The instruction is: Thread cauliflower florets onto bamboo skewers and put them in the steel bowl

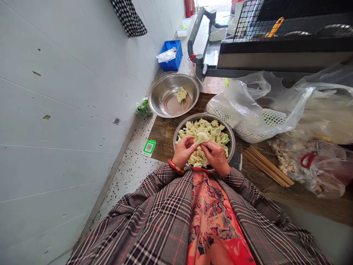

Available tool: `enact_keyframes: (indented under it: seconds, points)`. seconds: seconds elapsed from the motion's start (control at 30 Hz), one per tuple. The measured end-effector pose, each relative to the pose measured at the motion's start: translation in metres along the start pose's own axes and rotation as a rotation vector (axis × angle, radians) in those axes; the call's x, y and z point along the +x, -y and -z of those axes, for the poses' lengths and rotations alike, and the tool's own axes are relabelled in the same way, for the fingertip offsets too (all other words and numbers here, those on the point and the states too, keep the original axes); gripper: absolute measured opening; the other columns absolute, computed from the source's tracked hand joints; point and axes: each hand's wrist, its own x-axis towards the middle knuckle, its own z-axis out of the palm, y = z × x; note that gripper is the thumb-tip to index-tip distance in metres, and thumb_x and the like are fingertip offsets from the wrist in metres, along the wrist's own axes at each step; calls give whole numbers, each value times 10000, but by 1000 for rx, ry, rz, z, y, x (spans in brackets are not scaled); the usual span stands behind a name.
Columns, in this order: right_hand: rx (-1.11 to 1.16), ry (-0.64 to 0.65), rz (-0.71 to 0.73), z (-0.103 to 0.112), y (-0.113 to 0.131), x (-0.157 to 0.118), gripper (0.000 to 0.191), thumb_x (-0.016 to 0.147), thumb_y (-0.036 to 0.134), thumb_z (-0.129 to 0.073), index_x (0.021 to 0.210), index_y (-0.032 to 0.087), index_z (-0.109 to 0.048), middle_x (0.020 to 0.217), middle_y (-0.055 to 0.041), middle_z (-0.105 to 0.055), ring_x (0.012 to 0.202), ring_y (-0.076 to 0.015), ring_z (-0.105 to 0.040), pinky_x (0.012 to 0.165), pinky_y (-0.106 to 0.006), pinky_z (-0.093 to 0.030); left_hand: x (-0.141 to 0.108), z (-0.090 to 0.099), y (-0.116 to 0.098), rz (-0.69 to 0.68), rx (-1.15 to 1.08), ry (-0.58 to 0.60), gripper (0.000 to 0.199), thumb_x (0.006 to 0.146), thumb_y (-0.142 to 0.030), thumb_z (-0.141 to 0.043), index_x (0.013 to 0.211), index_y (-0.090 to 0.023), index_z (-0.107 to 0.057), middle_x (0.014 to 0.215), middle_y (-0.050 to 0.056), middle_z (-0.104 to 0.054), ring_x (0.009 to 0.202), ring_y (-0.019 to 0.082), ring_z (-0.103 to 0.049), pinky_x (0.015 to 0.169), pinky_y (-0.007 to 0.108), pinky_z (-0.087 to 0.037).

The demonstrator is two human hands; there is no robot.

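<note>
Both my hands meet over a metal bowl [232, 147] filled with cauliflower florets [205, 127]. My left hand [185, 151] pinches one side of a pale cauliflower piece [202, 137], and my right hand [216, 156] has its fingers closed on the other side of it. Part of that piece is hidden behind the fingertips. Behind and to the left stands a second, larger metal bowl [157, 99]. In it lies a skewered cauliflower piece [181, 95], its thin stick pointing down toward the bowl's bottom.
Wooden skewers [266, 165] lie on the dark wooden board right of the full bowl. Plastic bags [253, 110] and red-handled scissors [307, 160] are farther right. A green QR card [149, 148], bagged greens [143, 109] and a blue basket [171, 55] stand near the left wall.
</note>
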Motion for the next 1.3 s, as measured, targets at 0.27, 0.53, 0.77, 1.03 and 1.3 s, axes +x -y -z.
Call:
enact_keyframes:
  seconds: [0.27,0.53,0.77,1.03,1.3]
  points:
    - [84,95,-59,-9,-10,-12,220,898,308,-512,937,198,-699,798,-51,-679,751,-171,-610,698,-287,-467,8,10,10,86,12,29,293,709,-429,-665,736,-143,-608,642,-19,-547,568,76,-487,523,195,-395]
    - [153,82,-168,-10,-15,-31,286,920,354,-467,943,195,-702,753,-44,-654,691,-159,-611,632,-276,-488,5,10,26,248,-10,115,412,699,-518,-659,858,-141,-608,665,-1,-594,516,67,-509,452,173,-358]
    - [-32,113,-37,-10,-17,-30,248,925,296,-469,993,216,-693,850,-73,-669,807,-179,-621,741,-300,-494,1,10,21,215,63,167,453,724,-588,-593,677,-139,-553,597,-7,-532,482,60,-453,422,182,-323]
    - [157,50,-153,-13,-18,-35,227,905,313,-505,983,211,-692,909,-60,-695,858,-183,-640,792,-339,-508,4,9,28,120,24,145,450,742,-583,-582,667,-141,-544,554,-25,-490,481,60,-407,459,201,-328]
    - [26,-35,-129,-14,-11,-32,262,915,323,-480,779,190,-660,721,-48,-629,676,-163,-570,660,-296,-458,5,1,30,64,60,222,467,763,-569,-562,593,-134,-544,515,-26,-454,487,67,-381,477,222,-296]
